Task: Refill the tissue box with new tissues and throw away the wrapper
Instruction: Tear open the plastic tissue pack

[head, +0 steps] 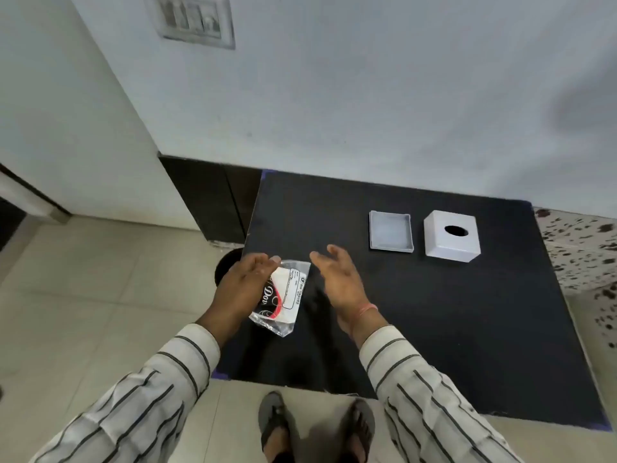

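Observation:
My left hand (242, 285) grips a clear plastic tissue pack (283, 297) with white tissues and red-black print, held above the left part of the black table (434, 329). My right hand (339, 279) hovers just right of the pack with fingers spread, holding nothing. Further right on the table sits the white tissue box cover (451, 240) with an oval slot on top. Its shallow grey base tray (390, 235) lies beside it on the left, with nothing in it.
A dark round bin (228, 264) is partly visible on the floor by the table's left edge, behind my left hand. A white wall rises behind the table. Speckled floor lies to the right, beige tiles to the left. My sandalled feet (317, 429) stand at the table's front edge.

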